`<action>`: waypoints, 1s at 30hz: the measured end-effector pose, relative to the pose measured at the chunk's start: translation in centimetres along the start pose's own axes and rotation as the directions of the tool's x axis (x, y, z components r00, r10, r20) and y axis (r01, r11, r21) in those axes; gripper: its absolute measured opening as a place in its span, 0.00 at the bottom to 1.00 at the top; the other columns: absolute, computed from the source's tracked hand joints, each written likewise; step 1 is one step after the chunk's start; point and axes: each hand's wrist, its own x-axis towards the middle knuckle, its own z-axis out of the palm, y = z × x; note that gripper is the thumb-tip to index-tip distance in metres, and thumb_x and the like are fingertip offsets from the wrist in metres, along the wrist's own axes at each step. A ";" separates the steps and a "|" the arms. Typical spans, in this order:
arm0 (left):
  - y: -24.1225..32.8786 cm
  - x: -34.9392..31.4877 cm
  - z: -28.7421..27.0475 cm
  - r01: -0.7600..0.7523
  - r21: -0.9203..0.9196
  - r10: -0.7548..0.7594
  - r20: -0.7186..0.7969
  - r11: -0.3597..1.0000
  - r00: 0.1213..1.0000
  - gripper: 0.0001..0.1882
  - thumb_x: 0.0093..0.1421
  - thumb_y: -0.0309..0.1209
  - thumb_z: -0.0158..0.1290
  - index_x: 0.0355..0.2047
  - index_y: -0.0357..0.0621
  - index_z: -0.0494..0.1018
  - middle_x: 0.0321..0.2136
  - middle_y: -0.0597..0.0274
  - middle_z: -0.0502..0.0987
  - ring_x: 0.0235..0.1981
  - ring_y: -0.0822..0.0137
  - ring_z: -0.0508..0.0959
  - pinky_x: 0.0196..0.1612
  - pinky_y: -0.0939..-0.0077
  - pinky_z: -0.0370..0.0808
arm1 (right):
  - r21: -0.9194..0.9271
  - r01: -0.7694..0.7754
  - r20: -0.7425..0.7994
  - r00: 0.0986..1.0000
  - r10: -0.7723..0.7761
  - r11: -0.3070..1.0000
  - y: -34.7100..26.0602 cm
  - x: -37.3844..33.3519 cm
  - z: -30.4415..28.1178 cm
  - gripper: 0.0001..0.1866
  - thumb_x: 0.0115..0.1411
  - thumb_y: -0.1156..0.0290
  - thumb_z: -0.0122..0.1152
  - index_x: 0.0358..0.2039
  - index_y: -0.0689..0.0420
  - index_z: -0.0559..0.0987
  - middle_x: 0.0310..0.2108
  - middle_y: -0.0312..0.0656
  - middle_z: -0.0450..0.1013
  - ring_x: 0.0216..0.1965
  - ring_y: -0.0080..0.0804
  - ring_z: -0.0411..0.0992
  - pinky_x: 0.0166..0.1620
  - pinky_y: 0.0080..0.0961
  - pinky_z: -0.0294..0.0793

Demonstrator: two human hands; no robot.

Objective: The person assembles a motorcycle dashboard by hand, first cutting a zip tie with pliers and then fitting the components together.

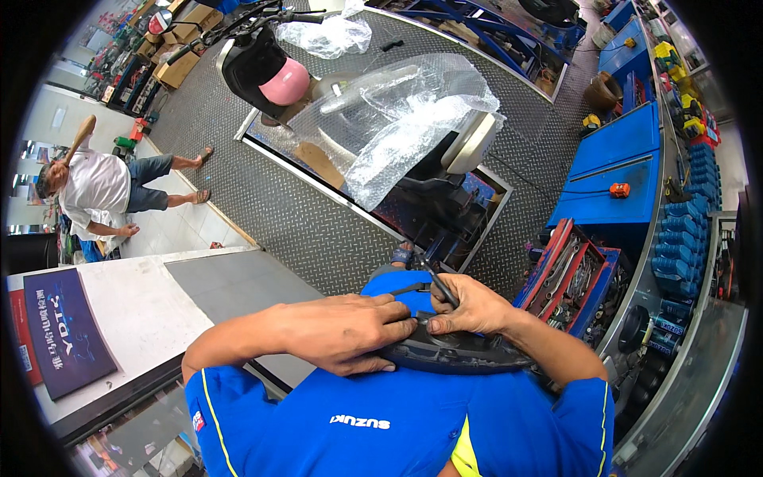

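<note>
Close against my blue shirt lies a curved black plastic part (457,355), dusty and scuffed. My left hand (342,327) is closed over its left end, fingers bent across the top edge. Between the thumb and fingers of my right hand (477,306) is a slim black stick-like tool (442,286), its upper end pointing up and left. The right thumb rests on the black part beside a small raised piece. Whether the tool's lower end touches the part is hidden by my fingers.
Ahead stands a scooter partly draped in bubble wrap (397,127), a pink helmet (286,82) on it. At right are a red open toolbox (556,266) with wrenches and blue cabinets (612,175). A white counter (151,310) is at left; a person (103,179) stands beyond.
</note>
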 end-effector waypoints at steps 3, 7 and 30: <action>1.2 -0.2 0.2 0.063 0.114 -0.053 -0.087 0.992 0.995 0.27 0.63 0.40 0.64 0.52 0.30 0.74 0.46 0.46 0.76 0.47 0.43 0.78 0.49 0.49 0.79 | -0.072 0.016 -0.058 0.998 -0.021 0.997 1.2 -0.6 -0.4 0.30 0.54 0.49 0.86 0.39 0.54 0.73 0.32 0.24 0.64 0.33 0.16 0.61 0.36 0.20 0.63; 1.2 0.4 2.5 0.159 0.243 -0.078 -0.312 0.957 0.947 0.30 0.60 0.45 0.66 0.52 0.33 0.76 0.52 0.49 0.79 0.49 0.48 0.79 0.51 0.52 0.78 | -0.099 0.042 -0.080 0.996 -0.050 0.994 1.4 -1.3 -0.6 0.33 0.55 0.46 0.84 0.31 0.50 0.66 0.28 0.23 0.56 0.30 0.16 0.55 0.31 0.20 0.55; 1.2 1.1 7.4 0.279 0.376 0.014 -0.618 0.884 0.786 0.31 0.62 0.53 0.62 0.50 0.34 0.80 0.49 0.46 0.84 0.39 0.54 0.83 0.40 0.62 0.74 | -0.290 0.067 0.124 0.992 -0.032 0.955 0.2 -1.5 -0.2 0.25 0.71 0.50 0.68 0.49 0.63 0.80 0.31 0.32 0.73 0.35 0.19 0.66 0.39 0.29 0.71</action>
